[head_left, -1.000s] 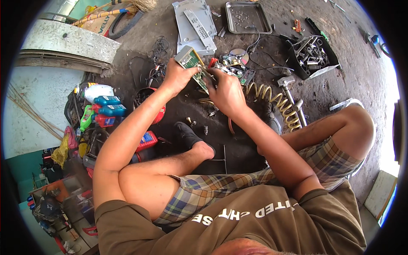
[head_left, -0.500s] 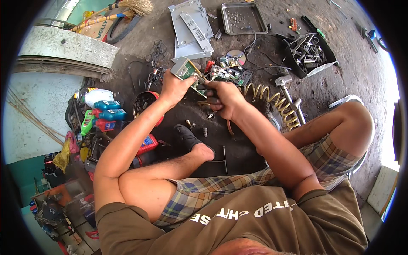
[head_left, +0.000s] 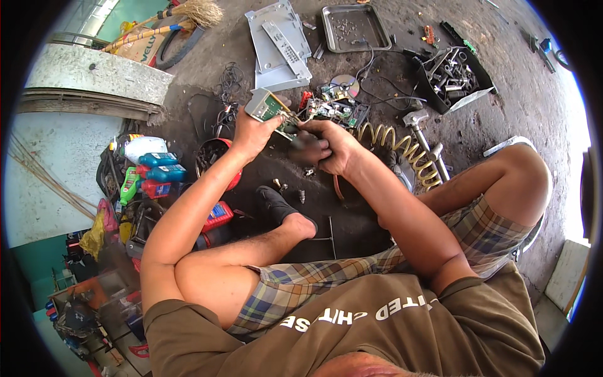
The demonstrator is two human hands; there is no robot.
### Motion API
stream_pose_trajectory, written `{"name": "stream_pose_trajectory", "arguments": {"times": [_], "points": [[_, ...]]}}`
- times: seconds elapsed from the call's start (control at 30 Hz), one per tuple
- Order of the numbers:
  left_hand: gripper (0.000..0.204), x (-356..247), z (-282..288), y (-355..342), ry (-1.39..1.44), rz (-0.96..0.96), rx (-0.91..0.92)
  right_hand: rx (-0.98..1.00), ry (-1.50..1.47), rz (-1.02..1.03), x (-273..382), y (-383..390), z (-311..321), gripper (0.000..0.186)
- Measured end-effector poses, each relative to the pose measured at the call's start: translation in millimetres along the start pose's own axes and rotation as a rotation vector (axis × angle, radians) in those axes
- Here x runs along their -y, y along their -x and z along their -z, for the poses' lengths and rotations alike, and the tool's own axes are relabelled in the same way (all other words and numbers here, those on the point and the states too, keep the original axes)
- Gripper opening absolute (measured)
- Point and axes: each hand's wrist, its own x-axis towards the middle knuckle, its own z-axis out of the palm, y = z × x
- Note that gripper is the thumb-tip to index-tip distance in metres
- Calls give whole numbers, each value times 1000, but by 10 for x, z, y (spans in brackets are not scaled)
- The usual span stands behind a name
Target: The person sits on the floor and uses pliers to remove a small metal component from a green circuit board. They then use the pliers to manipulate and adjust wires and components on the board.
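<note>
My left hand (head_left: 251, 135) grips a green circuit board (head_left: 271, 107) with a silver metal housing, tilted above the floor. My right hand (head_left: 333, 144) is closed at the board's lower right part, its dark fingertips blurred; what they hold, perhaps a small metal piece or tool, I cannot make out. Just beyond lie a heap of loose boards and components (head_left: 336, 112) and a disc (head_left: 345, 85). A red round container (head_left: 230, 175) of dark parts is below my left hand, and a coiled yellowish hose (head_left: 421, 160) curves to the right of my right hand.
Grey metal plates (head_left: 278, 38), a steel tray (head_left: 354, 44) of small bits and a black box (head_left: 453, 78) of sockets and spanners lie farther out. Bottles (head_left: 155, 174) crowd my left. A T-handle tool (head_left: 331, 239) lies by my foot; a hammer (head_left: 416, 119) lies right.
Both hands and the board have shifted down and to the left compared with a second ago. The fingers of my right hand have curled lower beside the board.
</note>
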Motion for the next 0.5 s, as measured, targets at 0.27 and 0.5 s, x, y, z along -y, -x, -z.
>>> {"name": "stream_pose_trajectory", "arguments": {"times": [0.27, 0.5], "points": [[28, -32, -1, 25, -84, -5, -22, -362, 1265, 714, -134, 189, -263, 22], [26, 96, 56, -47, 6, 46, -88, -326, -61, 38, 32, 242, -312, 20]]}}
